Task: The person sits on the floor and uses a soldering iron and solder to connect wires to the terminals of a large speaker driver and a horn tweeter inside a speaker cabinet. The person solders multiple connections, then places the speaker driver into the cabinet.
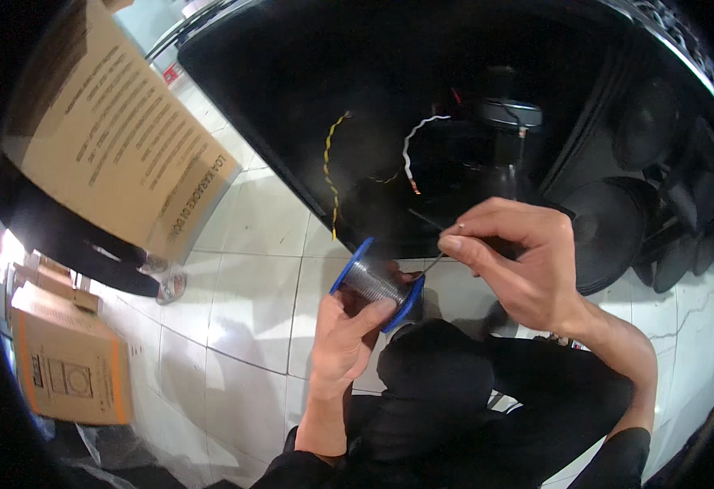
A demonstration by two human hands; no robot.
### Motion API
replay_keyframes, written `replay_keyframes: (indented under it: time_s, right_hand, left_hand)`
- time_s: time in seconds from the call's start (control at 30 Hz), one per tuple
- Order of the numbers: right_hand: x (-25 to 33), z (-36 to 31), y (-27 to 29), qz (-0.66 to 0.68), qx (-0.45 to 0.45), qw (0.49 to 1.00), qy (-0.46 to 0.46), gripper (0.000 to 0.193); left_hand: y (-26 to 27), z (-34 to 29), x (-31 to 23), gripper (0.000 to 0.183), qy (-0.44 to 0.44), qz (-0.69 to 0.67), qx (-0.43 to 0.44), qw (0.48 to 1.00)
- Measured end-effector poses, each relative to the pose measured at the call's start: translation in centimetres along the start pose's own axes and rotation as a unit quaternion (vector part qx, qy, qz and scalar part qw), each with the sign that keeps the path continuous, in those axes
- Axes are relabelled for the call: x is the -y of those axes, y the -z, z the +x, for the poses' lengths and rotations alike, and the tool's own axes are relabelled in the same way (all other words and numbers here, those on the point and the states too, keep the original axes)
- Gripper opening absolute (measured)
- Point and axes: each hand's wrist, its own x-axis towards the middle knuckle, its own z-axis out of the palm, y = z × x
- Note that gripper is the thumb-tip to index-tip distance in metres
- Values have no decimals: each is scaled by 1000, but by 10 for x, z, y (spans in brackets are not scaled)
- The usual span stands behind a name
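Lower left: one brown cardboard box with orange edge strips (72,367), on the white tiled floor (243,285). Above it: one tall brown cardboard box with dark printing (120,147), tilted; at its lower edge, another person's sandalled foot (171,287). Next: one large black open casing (275,106), set across the upper middle. Against its dark interior: one yellow-and-black twisted wire pair (330,175), hanging toward the near edge. Below that: left hand (347,338), grip closed around one blue-flanged spool wound with silvery metal wire (369,281); the spool is tilted, in front of the casing's near edge. Beyond it: one white twisted wire pair (407,151) with bare coppery end, inside the casing. Then: one thin grey strand (433,264), running up from the spool's right flange to the right hand (528,265), grip pinching it between thumb and forefinger. Behind that hand: one round dark part with shiny metal rim (511,116). Far right: several round black cones (605,228).
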Motion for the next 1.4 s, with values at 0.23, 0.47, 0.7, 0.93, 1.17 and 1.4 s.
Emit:
replay_keyframes:
  time_s: [0.23, 0.47, 0.7, 0.93, 1.17, 1.4]
  right_hand:
    - [-1, 6, 82, -188, -156, 966, 91, 18]
    - [-31, -182, 182, -384, -403, 830, -35, 14]
    - [-100, -442, 158, -548, -292, 713, -327, 9]
    - [-124, -522, 76, -484, -78, 769, -411, 21]
    - [-186, -508, 33, -510, 256, 802, -177, 69]
    - [-248, -620, 11, -309, 149, 864, -369, 47]
  left_hand:
    - [43, 16, -13, 60, -143, -67, -129, 979]
    - [28, 31, -52, 55, -167, 62, -140, 974]
    - [8, 59, -72, 65, -211, 272, -25, 939]
    - [-23, 61, -90, 78, -224, 319, 39, 920]
    - [-18, 64, -117, 50, -165, 345, 145, 912]
    - [-59, 94, -78, 42, -167, 297, 200, 919]
